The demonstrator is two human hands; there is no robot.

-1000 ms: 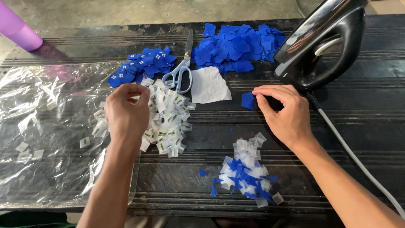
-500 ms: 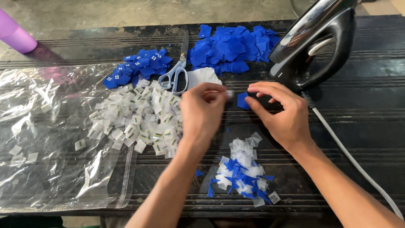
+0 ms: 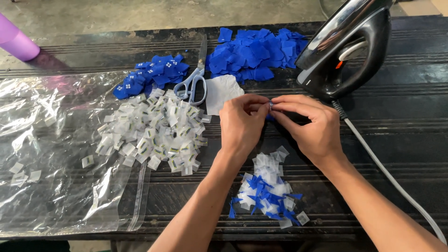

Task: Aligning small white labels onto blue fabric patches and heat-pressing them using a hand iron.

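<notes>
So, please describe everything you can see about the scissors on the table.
The scissors lie flat on the dark ribbed table, closed, with the metal blades pointing away from the person and the pale blue-grey loop handles toward them. They look like metal with plastic handles. They sit between two heaps of blue squares, above the heap of small white labels, and the handles seem to touch the white cloth piece. Neither hand touches them.

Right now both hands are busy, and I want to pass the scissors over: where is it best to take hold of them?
Grip the scissors by the pale blue handle loops, coming from the near side. The loops point toward the person, next to the white tag pile, while the closed blades point away between the two blue piles.
</notes>
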